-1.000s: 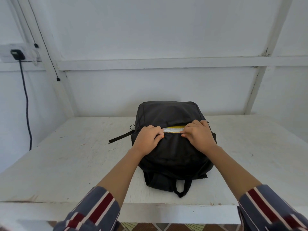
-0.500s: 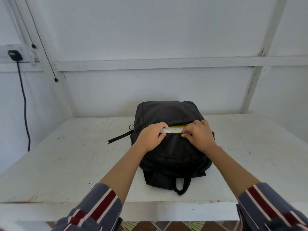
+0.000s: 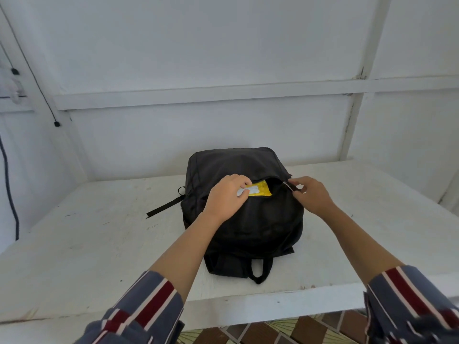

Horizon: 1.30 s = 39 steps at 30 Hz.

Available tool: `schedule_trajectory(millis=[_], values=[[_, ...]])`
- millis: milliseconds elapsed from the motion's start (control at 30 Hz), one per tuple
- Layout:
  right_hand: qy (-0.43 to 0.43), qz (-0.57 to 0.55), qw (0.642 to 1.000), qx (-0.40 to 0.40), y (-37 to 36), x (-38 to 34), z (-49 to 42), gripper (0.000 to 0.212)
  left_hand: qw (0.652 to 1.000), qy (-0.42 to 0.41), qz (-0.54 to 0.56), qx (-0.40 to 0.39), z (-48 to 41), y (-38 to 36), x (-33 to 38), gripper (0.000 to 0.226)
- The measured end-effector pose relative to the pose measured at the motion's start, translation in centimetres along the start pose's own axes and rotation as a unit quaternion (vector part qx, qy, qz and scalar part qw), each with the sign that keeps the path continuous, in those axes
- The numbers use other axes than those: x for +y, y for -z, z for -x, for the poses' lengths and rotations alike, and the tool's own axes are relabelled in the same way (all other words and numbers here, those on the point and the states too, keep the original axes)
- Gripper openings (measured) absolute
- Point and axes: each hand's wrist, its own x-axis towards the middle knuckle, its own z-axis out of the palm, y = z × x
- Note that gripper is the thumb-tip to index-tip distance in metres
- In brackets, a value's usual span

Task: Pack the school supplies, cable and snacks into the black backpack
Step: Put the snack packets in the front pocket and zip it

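**Backpack packing: looks like we're at the zip stage**

Standing next to the white surface (image 3: 99, 232) watching this. The black backpack (image 3: 248, 227) lies flat on it under both hands, carry handle (image 3: 259, 271) pointing back at the person and a loose strap (image 3: 164, 207) trailing off well to the left of the left grip.

The left grip (image 3: 229, 196) is narrow. Its fingers are curled on the lip of the pocket opening, bunching the cloth there, right on top of a white label (image 3: 242, 192). The right grip (image 3: 311, 196) is narrow too, thumb and forefinger pinched on the zipper pull (image 3: 287, 186), which sits just left of that hand at the far end of the opening.

Between the two grips the pocket gapes, and a yellow packet (image 3: 259, 191) shows inside, touching the left fingers. I'd guess it's one of the snacks, but I can't read it. I can't see what else is in the bag.

My read is that the loading is about done for this pocket and the step in hand is zipping it. The next move probably needs the right grip to run the pull across toward the left grip. The left one would need to hold the cloth taut and nudge that packet down first. It sits high enough that I'd worry about the teeth catching its edge or the label.
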Motion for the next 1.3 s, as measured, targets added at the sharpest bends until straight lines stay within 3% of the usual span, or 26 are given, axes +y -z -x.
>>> schedule_trajectory(millis=[167,333,467,667,833,933,1000,1167,1300], values=[[0.003,0.028,0.999,-0.018,-0.1,0.4,0.0,0.026,0.999,-0.043,0.024,-0.008,-1.7,-1.7,2.4,0.020],[-0.002,0.010,0.999,-0.037,0.7,0.4,-0.6,0.016,0.998,-0.064,-0.017,-0.025,-3.9,-3.6,4.5,0.029],[-0.009,-0.069,0.995,-0.077,2.3,0.3,-2.2,0.007,0.997,-0.031,-0.059,-0.043,-5.3,-5.5,6.1,0.037],[0.006,-0.190,0.976,-0.109,4.1,-1.0,-3.6,0.011,0.997,0.034,-0.073,0.016,-6.4,-7.2,7.1,0.036],[-0.001,-0.274,0.953,-0.125,4.3,-0.1,-3.9,0.015,0.990,0.113,0.055,0.064,-5.9,-7.4,7.3,0.045],[0.024,-0.240,0.959,-0.152,3.7,1.1,-3.7,0.031,0.980,0.143,0.106,0.086,-6.0,-7.2,6.3,0.021],[0.065,-0.201,0.962,-0.173,2.5,1.5,-3.3,0.037,0.977,0.154,0.119,0.086,-6.1,-7.0,6.3,0.018],[0.133,-0.111,0.982,-0.071,0.3,2.1,-3.2,0.030,0.969,0.158,0.163,0.095,-6.0,-6.9,7.2,0.054],[0.177,-0.036,0.984,-0.010,0.0,2.2,-3.1,0.023,0.964,0.166,0.178,0.108,-5.7,-6.7,7.2,0.060]])
